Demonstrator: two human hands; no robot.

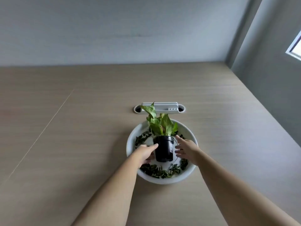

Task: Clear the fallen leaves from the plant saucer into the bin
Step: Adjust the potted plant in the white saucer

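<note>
Hands flanking pot, leaves in saucer

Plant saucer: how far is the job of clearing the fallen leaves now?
Done: nothing yet; dark fallen leaves lie all around the black pot in the white saucer. In hand: both hands reach for the pot, the left hand touching its side, the right hand open just beside it. Left: probably move the pot, gather the leaves, take them to a bin, which is not in view.
</note>
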